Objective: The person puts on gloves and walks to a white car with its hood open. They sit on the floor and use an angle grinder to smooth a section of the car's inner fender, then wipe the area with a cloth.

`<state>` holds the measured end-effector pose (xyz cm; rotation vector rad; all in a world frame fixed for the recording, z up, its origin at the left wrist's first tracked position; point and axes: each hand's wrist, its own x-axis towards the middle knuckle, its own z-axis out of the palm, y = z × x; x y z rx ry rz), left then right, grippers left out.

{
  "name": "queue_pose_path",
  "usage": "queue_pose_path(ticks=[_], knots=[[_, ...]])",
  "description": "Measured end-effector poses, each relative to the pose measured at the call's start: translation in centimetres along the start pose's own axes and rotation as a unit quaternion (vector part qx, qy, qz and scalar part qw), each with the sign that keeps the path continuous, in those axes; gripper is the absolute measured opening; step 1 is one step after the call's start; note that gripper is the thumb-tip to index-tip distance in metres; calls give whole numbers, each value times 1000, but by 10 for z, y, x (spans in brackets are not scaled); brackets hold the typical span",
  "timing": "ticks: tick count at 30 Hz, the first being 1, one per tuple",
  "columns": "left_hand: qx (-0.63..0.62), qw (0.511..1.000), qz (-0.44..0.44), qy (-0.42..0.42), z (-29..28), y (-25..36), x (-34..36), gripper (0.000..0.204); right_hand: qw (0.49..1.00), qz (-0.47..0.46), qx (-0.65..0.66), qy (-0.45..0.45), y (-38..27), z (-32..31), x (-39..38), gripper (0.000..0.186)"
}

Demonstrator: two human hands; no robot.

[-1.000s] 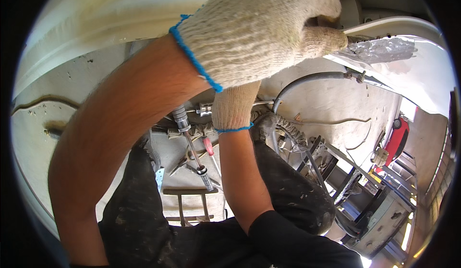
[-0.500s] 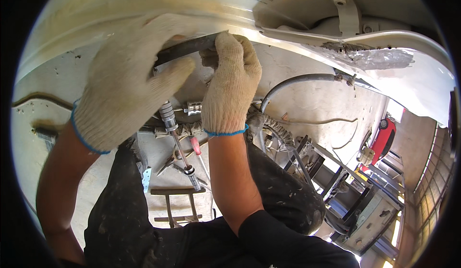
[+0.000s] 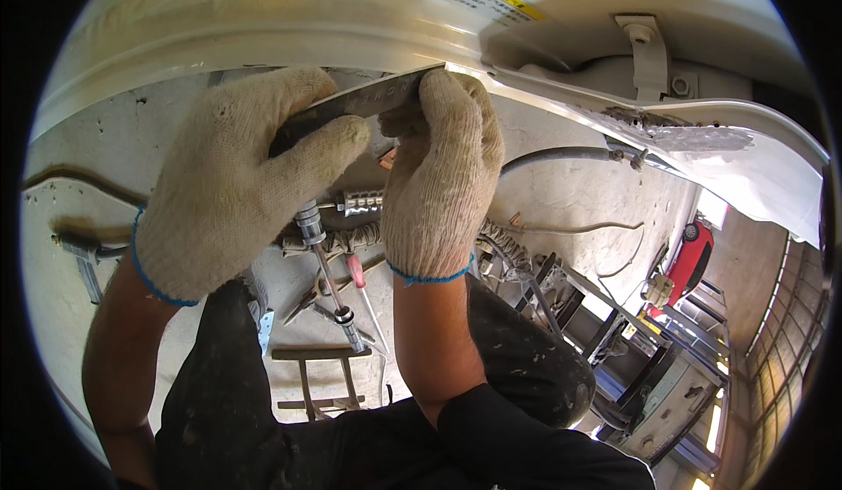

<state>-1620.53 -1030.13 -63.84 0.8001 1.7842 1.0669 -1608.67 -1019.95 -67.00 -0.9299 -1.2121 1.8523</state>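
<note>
Both my hands wear off-white knit gloves with blue cuffs. Between them runs a dark, flat strip with faint markings, slanting up to the right just under the lower edge of a cream vehicle body panel. My left hand is closed round its left end, thumb below and fingers above. My right hand pinches the right end close to the panel edge, its fingertips partly hidden. Further right, the edge carries a rough, scraped grey patch.
Below my hands lie a metal rod tool with ribbed grips, a screwdriver with a red handle and a metal frame. A dark hose curves at right. Beyond stand a metal tool cart and a red car.
My left hand, blurred before, is now sharp and wrapped on the strip's left end. The right hand has shifted slightly right and down in view, still gripping it. The whole view has shifted a little.
</note>
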Motion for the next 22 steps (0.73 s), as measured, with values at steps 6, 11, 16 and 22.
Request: queue_pose_path(ticks=[6,11,16,22], knots=[[-31,999,-19,-31,2,1,0,15,998,-6,-54,20,0,0,1,24],[13,987,111,116,16,-10,-5,17,999,5,-30,11,-3,2,-4,18],[199,945,215,149,17,-7,-1,26,995,-22,-87,31,-11,7,-10,19],[233,925,257,155,25,-1,-8,27,983,-63,-163,63,-19,2,-13,15]])
